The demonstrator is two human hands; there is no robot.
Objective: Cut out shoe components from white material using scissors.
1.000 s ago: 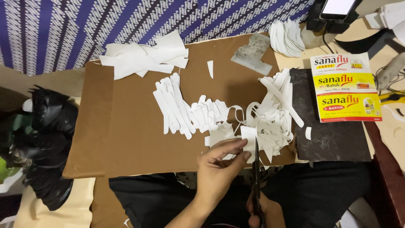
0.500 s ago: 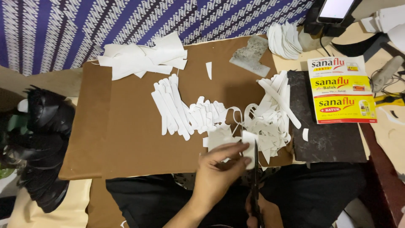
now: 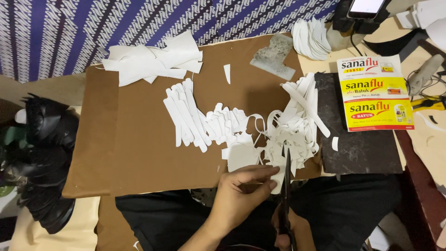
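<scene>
White paper strip (image 3: 277, 179), apparently between scissors (image 3: 286, 195)

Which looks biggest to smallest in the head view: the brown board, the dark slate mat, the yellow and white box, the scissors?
1. brown board
2. dark slate mat
3. yellow and white box
4. scissors, partly hidden by the right hand

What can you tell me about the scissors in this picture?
The scissors look dark and slim, probably metal, with long narrow blades pointing up and away from the person. The blades seem nearly closed and the tip reaches into the pile of white strips. The right hand grips the handles low in the view, mostly hidden. Just beside the blades, the left hand pinches a small white piece against them, above the person's dark lap.
</scene>
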